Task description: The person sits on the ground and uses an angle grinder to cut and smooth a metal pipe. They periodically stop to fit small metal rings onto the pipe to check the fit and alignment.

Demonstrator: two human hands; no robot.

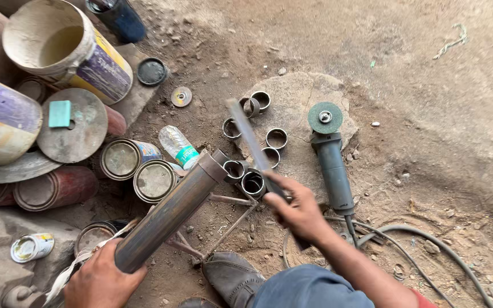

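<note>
So I'm looking down at the dirt floor [429, 85] here. My left hand [101, 279], bottom left of the frame, is gripping the near end of a rusty steel pipe [169, 214], fingers wrapped right around it. The pipe is running up toward the middle of the frame, lying over a small rod stand [223, 219].

My right hand [298, 211], lower centre, is closed around one end of a flat metal strip [249, 137]. It's blurred, so I can't tell exactly what it is. It's slanting up-left over the cut rings [252, 182] lying around the pipe's far end, more of them spread on the flat stone [298, 91] above.

An angle grinder [332, 165] is lying just right of the rings, green disc [324, 117] pointing toward the top, its cable [429, 239] trailing off to the lower right. Paint cans [124, 158] and a plastic water bottle [178, 146] are sitting left of centre, with a big bucket [64, 48] tipped over in the upper left. My shoe [232, 276] is showing at the bottom.
</note>
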